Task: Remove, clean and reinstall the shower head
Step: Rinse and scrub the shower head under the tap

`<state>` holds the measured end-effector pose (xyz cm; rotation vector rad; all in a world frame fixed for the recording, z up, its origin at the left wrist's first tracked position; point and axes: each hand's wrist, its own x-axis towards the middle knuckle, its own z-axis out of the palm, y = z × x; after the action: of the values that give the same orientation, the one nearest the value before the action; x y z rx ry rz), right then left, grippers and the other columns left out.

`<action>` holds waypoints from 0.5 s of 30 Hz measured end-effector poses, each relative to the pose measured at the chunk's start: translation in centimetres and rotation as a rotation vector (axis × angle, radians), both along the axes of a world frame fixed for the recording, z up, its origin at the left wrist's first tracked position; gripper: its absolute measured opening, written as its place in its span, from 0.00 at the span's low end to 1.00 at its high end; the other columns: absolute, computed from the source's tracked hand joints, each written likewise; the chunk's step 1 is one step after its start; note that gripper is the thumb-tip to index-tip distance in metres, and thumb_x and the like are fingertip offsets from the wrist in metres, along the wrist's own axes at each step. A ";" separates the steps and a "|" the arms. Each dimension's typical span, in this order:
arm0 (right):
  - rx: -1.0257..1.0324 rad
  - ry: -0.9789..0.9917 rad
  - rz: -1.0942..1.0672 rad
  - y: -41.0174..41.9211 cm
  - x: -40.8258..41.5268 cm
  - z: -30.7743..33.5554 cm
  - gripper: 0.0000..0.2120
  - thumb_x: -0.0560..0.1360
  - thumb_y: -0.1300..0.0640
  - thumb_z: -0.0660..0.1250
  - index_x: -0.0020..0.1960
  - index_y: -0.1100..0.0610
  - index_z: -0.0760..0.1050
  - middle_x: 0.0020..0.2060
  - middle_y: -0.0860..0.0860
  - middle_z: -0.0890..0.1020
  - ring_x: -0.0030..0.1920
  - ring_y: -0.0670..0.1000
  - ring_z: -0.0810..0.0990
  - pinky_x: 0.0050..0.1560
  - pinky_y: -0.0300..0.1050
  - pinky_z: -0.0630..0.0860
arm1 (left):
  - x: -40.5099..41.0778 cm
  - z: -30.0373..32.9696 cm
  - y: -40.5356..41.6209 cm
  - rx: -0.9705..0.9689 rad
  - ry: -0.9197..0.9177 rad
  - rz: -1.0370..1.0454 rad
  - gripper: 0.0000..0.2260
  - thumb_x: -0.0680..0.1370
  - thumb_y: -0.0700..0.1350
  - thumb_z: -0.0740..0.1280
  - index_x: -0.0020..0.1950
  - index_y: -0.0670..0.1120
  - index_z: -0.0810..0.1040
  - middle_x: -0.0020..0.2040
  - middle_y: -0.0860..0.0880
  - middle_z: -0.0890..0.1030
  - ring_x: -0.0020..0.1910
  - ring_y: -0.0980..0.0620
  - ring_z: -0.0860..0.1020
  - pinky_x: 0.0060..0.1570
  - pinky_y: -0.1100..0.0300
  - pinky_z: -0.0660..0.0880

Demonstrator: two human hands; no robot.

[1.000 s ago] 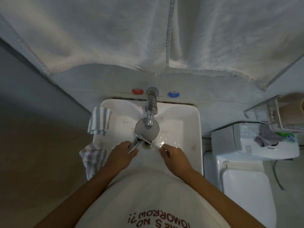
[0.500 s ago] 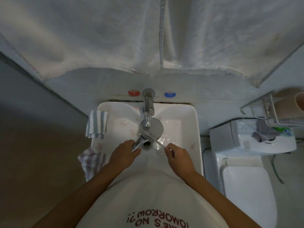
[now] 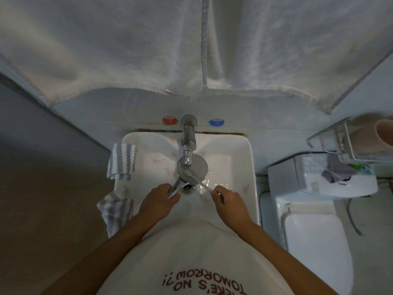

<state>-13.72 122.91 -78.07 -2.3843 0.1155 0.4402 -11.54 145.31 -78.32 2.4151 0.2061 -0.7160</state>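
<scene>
Both hands are busy over the white ceramic basin (image 3: 244,150), so this looks like the cleaning step of the job, with the head already off its hose. The left hand (image 3: 158,202) has its fingers wrapped round the chrome handle of the round grey-faced shower head (image 3: 196,166), holding it inside the bowl right under the chrome tap spout (image 3: 188,145). The right hand (image 3: 229,202) pinches the tail of a thin white toothbrush (image 3: 197,179), with the bristle end sitting on the near-left part of the spray face.

The spray face is turned up toward the camera. The long axis of the head runs diagonally: handle end down at the left hand near the drain (image 3: 187,187), disc end away from the body, just below the spout. The brush crosses it the other way, slanting from the right hand up-left onto the disc.

Can't tell if the water is running, but the bowl beside the disc looks wet. My guess for next: work the bristles across the rest of the nozzles, probably turning the handle a bit, then rinse. Two striped cloths (image 3: 122,161) hang on the basin's left rim for drying.
</scene>
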 end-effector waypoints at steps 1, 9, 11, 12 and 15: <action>0.001 0.003 -0.013 0.3 0.5 -0.1 0.14 0.81 0.54 0.59 0.37 0.51 0.66 0.23 0.47 0.67 0.26 0.49 0.66 0.31 0.48 0.64 | -0.2 0.0 -0.1 -0.002 -0.004 -0.014 0.14 0.76 0.53 0.66 0.35 0.51 0.66 0.32 0.54 0.69 0.35 0.49 0.72 0.35 0.58 0.64; 0.005 0.036 -0.002 0.6 0.9 -0.5 0.15 0.80 0.52 0.58 0.35 0.49 0.63 0.24 0.49 0.67 0.30 0.54 0.67 0.33 0.49 0.65 | -0.2 -0.1 0.3 0.008 -0.011 0.014 0.16 0.76 0.53 0.66 0.33 0.51 0.64 0.33 0.52 0.70 0.33 0.50 0.70 0.33 0.57 0.63; -0.002 0.024 -0.005 -0.4 -0.1 -0.5 0.17 0.80 0.53 0.59 0.33 0.47 0.63 0.24 0.49 0.67 0.28 0.49 0.66 0.32 0.49 0.66 | -0.1 -0.2 0.6 -0.005 -0.006 0.050 0.17 0.77 0.53 0.66 0.32 0.51 0.64 0.32 0.53 0.69 0.32 0.51 0.70 0.31 0.58 0.62; -0.002 0.024 -0.007 -0.8 -0.5 -0.4 0.17 0.80 0.52 0.59 0.33 0.47 0.63 0.24 0.49 0.68 0.27 0.48 0.66 0.31 0.48 0.66 | -0.2 -0.4 0.7 -0.005 -0.002 0.054 0.17 0.77 0.53 0.66 0.33 0.51 0.64 0.32 0.53 0.68 0.33 0.51 0.70 0.32 0.58 0.62; 0.000 0.014 -0.013 -0.8 -0.6 -0.5 0.15 0.81 0.51 0.59 0.36 0.49 0.67 0.24 0.49 0.70 0.27 0.48 0.68 0.31 0.48 0.66 | -0.4 -0.4 0.6 -0.021 0.010 0.040 0.16 0.77 0.53 0.66 0.33 0.51 0.65 0.32 0.54 0.69 0.32 0.52 0.69 0.31 0.58 0.62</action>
<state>-14.31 122.08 -78.58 -2.3797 0.1377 0.4502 -11.97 145.88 -78.76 2.3816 0.2489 -0.7094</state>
